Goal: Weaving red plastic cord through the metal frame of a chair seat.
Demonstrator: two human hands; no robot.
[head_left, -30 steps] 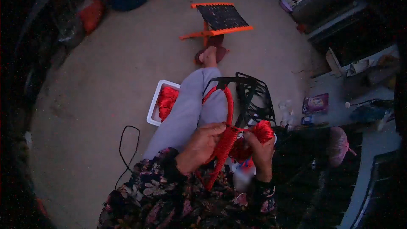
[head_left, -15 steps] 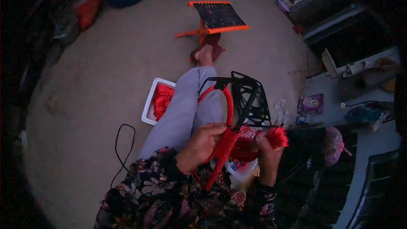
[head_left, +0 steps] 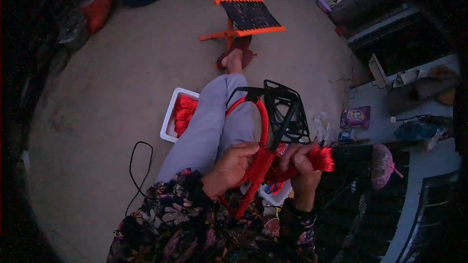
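Note:
Across my lap lies a black frame [head_left: 291, 104] with curved bars. Red cord is wound closely round part of it, forming a red-wrapped loop [head_left: 263, 122] and a wrapped bar [head_left: 254, 185]. My left hand [head_left: 233, 165] is closed round the wrapped part, thumb on top by the joint. On the other side of the bar, my right hand [head_left: 304, 178] grips a hank of shiny red cord [head_left: 321, 159], whose loose end fans out to the right. Between the hands, more red cord is partly hidden by my fingers.
A white tray [head_left: 168, 127] with red cord stands left of my legs, and a white container [head_left: 282, 196] sits under my right hand. A black cord [head_left: 131, 165] loops on the floor. An orange folding stool [head_left: 253, 17] stands ahead by my foot. Packets [head_left: 355, 117] lie at right.
My right hand's fingers have shifted over the red hank, and its end now spreads out more. The left hand keeps its hold. The whole view has moved slightly.

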